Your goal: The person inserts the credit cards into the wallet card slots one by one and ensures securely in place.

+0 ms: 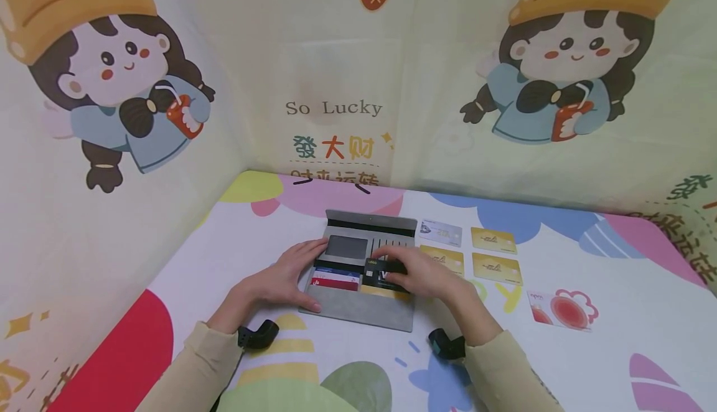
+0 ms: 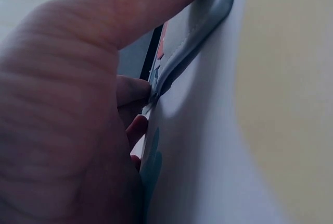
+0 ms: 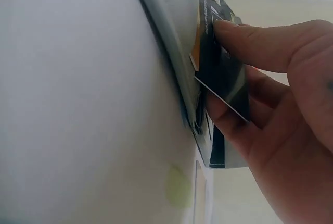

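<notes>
A grey card wallet point(image 1: 358, 315) lies spread open on the table. My right hand point(image 1: 428, 272) pinches a black card point(image 3: 226, 73) between thumb and fingers, over the wallet's right pocket. In the right wrist view the card is tilted, with its near edge off the wallet. Below it a gold card point(image 1: 386, 292) shows in that pocket. My left hand point(image 1: 282, 273) rests along the wallet's left edge, thumb point(image 2: 156, 5) on the front corner and fingers stretched toward the back. Red, white and blue layered cards point(image 1: 335, 282) fill the left pocket.
Right of the wallet lie a silver card point(image 1: 440, 233) and several gold cards point(image 1: 496, 268), one partly behind my right hand. Farther right is a white card with red circles point(image 1: 560, 312). Two short black strips point(image 1: 363, 188) lie at the back, near the printed curtain point(image 1: 336, 57).
</notes>
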`<state>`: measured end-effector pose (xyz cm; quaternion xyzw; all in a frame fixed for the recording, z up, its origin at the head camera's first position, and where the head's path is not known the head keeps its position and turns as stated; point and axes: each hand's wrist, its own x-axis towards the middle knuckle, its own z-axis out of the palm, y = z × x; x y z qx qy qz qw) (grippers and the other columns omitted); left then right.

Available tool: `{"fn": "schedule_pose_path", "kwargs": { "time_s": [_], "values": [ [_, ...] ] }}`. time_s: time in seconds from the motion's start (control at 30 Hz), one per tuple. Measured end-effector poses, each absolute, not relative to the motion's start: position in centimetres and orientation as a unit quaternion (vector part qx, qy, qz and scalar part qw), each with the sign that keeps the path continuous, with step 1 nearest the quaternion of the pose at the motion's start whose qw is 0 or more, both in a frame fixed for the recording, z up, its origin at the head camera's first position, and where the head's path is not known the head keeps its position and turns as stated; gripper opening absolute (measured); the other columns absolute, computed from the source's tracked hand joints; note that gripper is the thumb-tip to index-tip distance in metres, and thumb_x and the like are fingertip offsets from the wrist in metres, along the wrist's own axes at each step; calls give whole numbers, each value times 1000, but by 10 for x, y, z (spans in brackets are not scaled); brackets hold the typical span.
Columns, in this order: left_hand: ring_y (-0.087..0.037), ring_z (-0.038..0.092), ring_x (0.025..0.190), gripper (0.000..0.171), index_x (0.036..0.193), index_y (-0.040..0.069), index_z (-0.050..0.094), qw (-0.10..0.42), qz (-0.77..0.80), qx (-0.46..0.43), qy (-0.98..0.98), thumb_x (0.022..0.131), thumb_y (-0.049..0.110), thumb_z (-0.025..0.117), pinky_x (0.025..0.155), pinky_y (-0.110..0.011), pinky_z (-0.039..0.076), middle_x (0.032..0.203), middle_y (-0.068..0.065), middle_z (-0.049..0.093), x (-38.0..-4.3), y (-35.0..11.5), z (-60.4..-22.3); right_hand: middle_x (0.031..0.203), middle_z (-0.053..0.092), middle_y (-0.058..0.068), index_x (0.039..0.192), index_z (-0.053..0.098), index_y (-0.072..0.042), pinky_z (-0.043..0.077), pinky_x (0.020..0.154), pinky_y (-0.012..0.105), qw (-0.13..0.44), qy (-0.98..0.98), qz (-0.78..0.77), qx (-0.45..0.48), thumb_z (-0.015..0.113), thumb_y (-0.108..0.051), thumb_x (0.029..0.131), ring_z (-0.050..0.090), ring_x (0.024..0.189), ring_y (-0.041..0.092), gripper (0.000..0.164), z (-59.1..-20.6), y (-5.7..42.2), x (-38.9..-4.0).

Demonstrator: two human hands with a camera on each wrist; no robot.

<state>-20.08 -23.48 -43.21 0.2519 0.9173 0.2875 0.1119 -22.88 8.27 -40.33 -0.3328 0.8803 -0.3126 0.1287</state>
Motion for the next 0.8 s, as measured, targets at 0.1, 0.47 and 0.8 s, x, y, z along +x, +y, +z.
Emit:
{"fn": "schedule_pose_path", "kwargs": {
  "time_s": [0.1,0.47,0.8],
  "values": [
    [-35,17,149,120,160,8,25,109,287,255,917,68,55,86,115,-65,19,166,-8,20,-201,-235,-432,116,65,1,127,65,-19,51,94,43,110,888,-294,-336,74,-8,92,59,99,19,38,-401,83,-227],
    [-35,17,149,120,160,8,25,109,284,255,918,68,56,85,115,-65,18,166,-9,20,-201,-235,-433,111,57,1,122,69,-18,52,92,41,90,905,-265,-320,78,-11,89,58,101,20,35,-400,83,-226],
    [-36,16,149,120,160,7,25,108,285,255,918,68,55,86,115,-65,18,166,-9,20,-201,-235,-433,107,57,-2,124,72,-14,51,85,35,103,896,-277,-330,77,-10,90,54,96,16,35,-402,86,-229]
  ]
}}
